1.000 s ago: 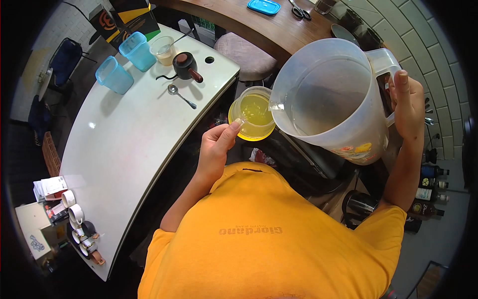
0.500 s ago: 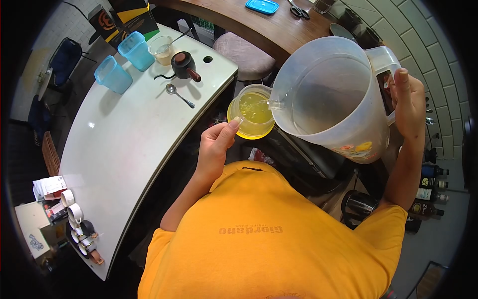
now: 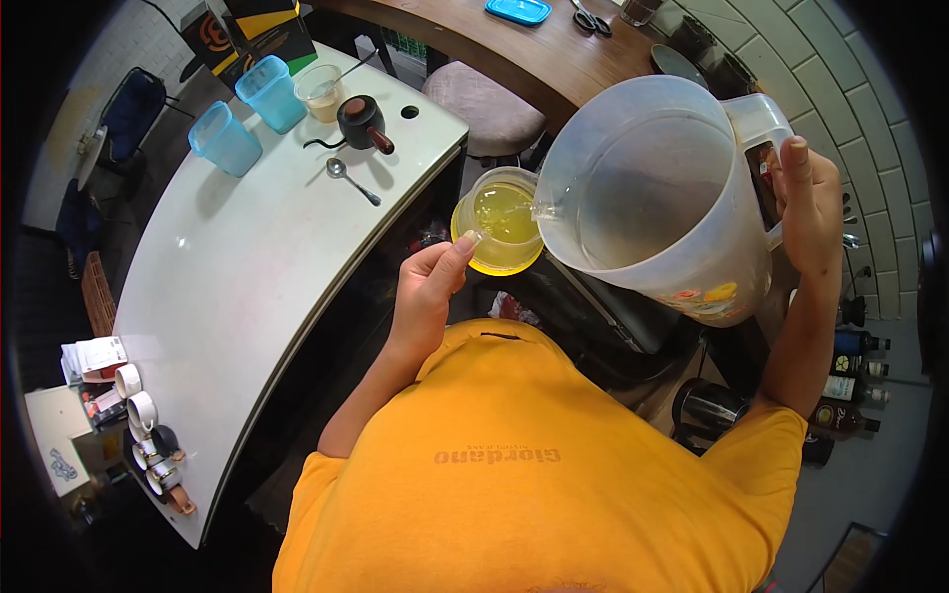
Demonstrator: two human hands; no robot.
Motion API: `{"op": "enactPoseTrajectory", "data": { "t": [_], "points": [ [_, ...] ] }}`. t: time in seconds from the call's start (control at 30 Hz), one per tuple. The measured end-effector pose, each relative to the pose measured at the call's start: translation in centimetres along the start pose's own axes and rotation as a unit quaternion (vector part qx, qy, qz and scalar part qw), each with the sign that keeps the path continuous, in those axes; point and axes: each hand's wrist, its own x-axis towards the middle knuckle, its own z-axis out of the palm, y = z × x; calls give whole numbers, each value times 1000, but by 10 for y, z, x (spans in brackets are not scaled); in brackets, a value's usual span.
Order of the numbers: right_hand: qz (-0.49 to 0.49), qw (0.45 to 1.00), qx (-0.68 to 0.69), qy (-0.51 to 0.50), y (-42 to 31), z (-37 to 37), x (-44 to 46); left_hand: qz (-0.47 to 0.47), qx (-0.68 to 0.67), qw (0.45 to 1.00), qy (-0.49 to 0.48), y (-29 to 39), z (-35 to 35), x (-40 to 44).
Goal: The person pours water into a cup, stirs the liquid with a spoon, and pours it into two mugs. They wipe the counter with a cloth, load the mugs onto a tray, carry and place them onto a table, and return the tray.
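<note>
My left hand grips the near left side of a clear cup that holds yellow-green liquid and has yellow at its base. My right hand is wrapped round the handle of a large translucent pitcher with a flower print. The pitcher is tilted toward the cup, its spout at the cup's right rim, and clear liquid runs from the spout into the cup. Both are held in the air in front of my chest. The pitcher's lower part is partly hidden by its own wall.
On the white counter stand two blue containers, a small clear cup, a dark kettle and a spoon. White cups line its left end. Scissors and a blue lid lie on the wooden counter.
Liquid now runs from the spout into the cup, where none clearly showed a second ago. Both hands keep nearly the same place. The white counter has shifted slightly left in view.
</note>
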Motion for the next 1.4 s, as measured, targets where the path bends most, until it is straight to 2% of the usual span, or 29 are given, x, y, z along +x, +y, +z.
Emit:
{"op": "enactPoseTrajectory", "data": {
  "t": [0.27,0.57,0.63,0.77,0.83,0.9,0.97,1.03,1.1,1.2,1.4],
  "points": [
    [3,1000,4,6,4,-5,-9,1,-4,1000,-1,-6,4,-5],
    [108,984,121,70,27,-3,-30,8,-14,1000,-7,4,5,1],
    [151,954,190,174,31,5,-34,9,-22,999,-28,6,3,5],
    [146,922,271,233,51,11,-36,19,-37,998,-41,8,5,11],
    [182,886,324,279,67,7,-36,26,-74,997,-23,6,6,13],
    [206,863,353,297,81,0,-37,24,-62,997,-27,7,5,12],
    [229,819,385,359,87,-3,-28,22,-50,998,-30,8,4,11],
    [208,830,389,343,85,-5,-25,22,-42,999,-16,8,3,9],
    [169,810,392,403,88,0,-12,25,-51,998,-12,8,2,7],
    [132,812,377,425,110,9,-2,36,-52,998,-2,10,1,3],
    [155,779,360,488,140,31,16,46,-35,998,30,12,0,-5]
  ]
}}
